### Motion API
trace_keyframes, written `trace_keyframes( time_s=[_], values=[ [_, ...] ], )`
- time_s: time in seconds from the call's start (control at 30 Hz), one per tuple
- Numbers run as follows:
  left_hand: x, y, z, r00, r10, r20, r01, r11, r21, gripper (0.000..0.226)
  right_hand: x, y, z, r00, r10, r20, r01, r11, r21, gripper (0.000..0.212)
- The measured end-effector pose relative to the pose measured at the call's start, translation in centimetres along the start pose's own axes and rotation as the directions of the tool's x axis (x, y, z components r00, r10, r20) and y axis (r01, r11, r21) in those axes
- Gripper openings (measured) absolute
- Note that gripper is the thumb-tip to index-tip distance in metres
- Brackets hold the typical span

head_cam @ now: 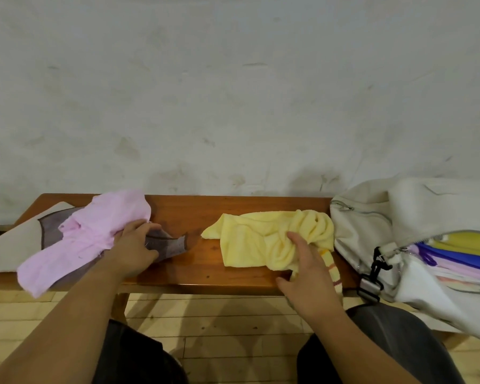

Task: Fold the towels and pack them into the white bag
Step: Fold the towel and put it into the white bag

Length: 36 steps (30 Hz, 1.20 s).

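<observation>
On the bench [200, 214], a long brown wooden one set against a pale, stained wall [233, 92], three loose towels lie unfolded. Toward the bench's left end a pink towel [94, 228] is crumpled, with one long flap trailing over the bench's near edge. It lies on top of a grey towel [171, 245], whose corner sticks out toward the bench's middle. Under both, at the far left end of the bench, a beige cloth [9, 245] is spread flat.

The left grip [135, 245] sits where pink and grey meet. Its fingers are curled into the pink towel's edge and bunch the cloth, with the knuckles up and the forearm reaching in over the bench's near edge.

Right of the bench's middle lies a yellow towel [261, 239], rumpled and twisted into a knot of folds at its right side. The right grip [308, 273] rests on its near right part with the fingers spread and nearly straight and the thumb held out to the side; it holds nothing. A striped cloth [331, 266], yellow, white and red, peeks out from under the yellow towel and hangs over the bench's near edge.

At the bench's right end the white bag [372, 225] slumps with its zipped mouth open. Inside it is a stack of folded towels [455, 253] in yellow, blue, lilac and pale pink. A black strap clip [378, 263] hangs at the bag's front.

Below the bench are a light wooden plank floor [219, 328] and the person's knees in dark trousers.
</observation>
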<state>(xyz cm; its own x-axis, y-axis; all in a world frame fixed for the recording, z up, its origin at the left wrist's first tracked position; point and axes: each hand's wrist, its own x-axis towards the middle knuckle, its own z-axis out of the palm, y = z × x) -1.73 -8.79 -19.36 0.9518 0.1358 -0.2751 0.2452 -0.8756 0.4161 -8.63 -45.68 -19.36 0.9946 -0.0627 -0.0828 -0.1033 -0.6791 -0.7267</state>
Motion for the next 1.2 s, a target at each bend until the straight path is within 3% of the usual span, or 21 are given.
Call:
trace_keyframes(
  time_s=[0.1,0.17,0.27,0.33,0.47,0.53,0.63,0.67,0.73,0.8,0.87,0.93,0.97,1.0,1.07,1.13,1.2],
  values=[
    [-1.9,2.8,0.7,0.993,0.089,-0.072,-0.080,0.990,0.116,0.060,0.2,0.1,-0.2,0.998,0.007,-0.064,-0.017,0.988,-0.153,0.085],
    [-3.7,5.6,1.4,0.970,0.238,-0.043,-0.237,0.971,0.035,0.063,0.3,-0.2,-0.4,0.996,0.042,-0.085,-0.056,0.983,-0.173,0.080],
    [-6.3,9.5,3.0,0.912,0.385,0.144,-0.358,0.916,-0.180,0.068,0.5,-0.2,-0.3,0.994,0.039,-0.103,-0.046,0.997,-0.068,0.075],
    [-6.8,11.1,4.3,0.891,0.413,0.187,-0.391,0.909,-0.144,0.078,0.5,-0.1,-0.2,0.994,0.034,-0.104,-0.028,0.998,0.055,0.072],
    [-5.9,12.7,6.2,0.922,0.358,0.145,-0.357,0.933,-0.032,0.096,0.5,0.0,-0.5,0.997,0.041,-0.062,-0.030,0.986,0.167,0.059],
    [-5.2,13.0,6.8,0.938,0.318,0.140,-0.327,0.944,0.043,0.085,0.5,-0.3,-0.9,0.996,0.084,-0.034,-0.072,0.959,0.273,0.049],
    [-4.2,13.4,6.7,0.967,0.245,0.073,-0.251,0.965,0.079,0.038,0.6,-0.8,-1.8,0.985,0.173,-0.027,-0.140,0.872,0.468,0.036],
    [-3.9,13.6,6.3,0.979,0.196,0.059,-0.199,0.979,0.042,0.028,0.6,-0.9,-2.2,0.977,0.212,-0.036,-0.160,0.828,0.538,0.033],
    [-3.7,14.1,5.0,0.994,0.097,0.052,-0.084,0.975,-0.205,0.022,0.7,-0.7,-2.9,0.957,0.289,-0.027,-0.192,0.698,0.690,0.030],
    [-3.9,14.8,3.4,0.999,-0.032,0.026,0.042,0.804,-0.593,0.024,0.9,-0.3,-3.6,0.941,0.338,0.021,-0.206,0.523,0.827,0.026],
    [-4.0,15.6,1.9,0.997,-0.065,0.052,0.075,0.435,-0.897,0.024,1.1,0.2,-4.2,0.926,0.371,0.064,-0.224,0.407,0.886,0.023],
    [-3.9,16.0,1.2,0.996,0.084,-0.025,-0.030,0.055,-0.998,0.033,1.6,0.7,-4.4,0.909,0.403,0.108,-0.269,0.368,0.890,0.023],
    [-3.8,16.1,1.2,0.988,0.138,-0.068,-0.066,-0.018,-0.998,0.052,1.8,1.0,-4.3,0.896,0.425,0.133,-0.297,0.349,0.889,0.023],
    [-3.5,16.0,1.6,0.984,0.159,-0.080,-0.085,0.025,-0.996,0.068,1.9,1.2,-4.1,0.880,0.447,0.161,-0.327,0.324,0.888,0.023],
    [-3.5,16.2,2.1,0.995,0.086,-0.046,-0.071,0.311,-0.948,0.080,2.3,1.6,-3.7,0.844,0.502,0.187,-0.363,0.279,0.889,0.025],
    [-3.5,15.8,3.0,1.000,-0.013,0.011,0.017,0.611,-0.792,0.078,2.4,1.6,-3.3,0.828,0.523,0.203,-0.381,0.259,0.888,0.027],
    [-3.6,15.5,3.9,0.990,-0.028,0.136,0.107,0.779,-0.618,0.066,2.3,1.2,-3.1,0.832,0.510,0.219,-0.402,0.282,0.871,0.028]
  ],
)
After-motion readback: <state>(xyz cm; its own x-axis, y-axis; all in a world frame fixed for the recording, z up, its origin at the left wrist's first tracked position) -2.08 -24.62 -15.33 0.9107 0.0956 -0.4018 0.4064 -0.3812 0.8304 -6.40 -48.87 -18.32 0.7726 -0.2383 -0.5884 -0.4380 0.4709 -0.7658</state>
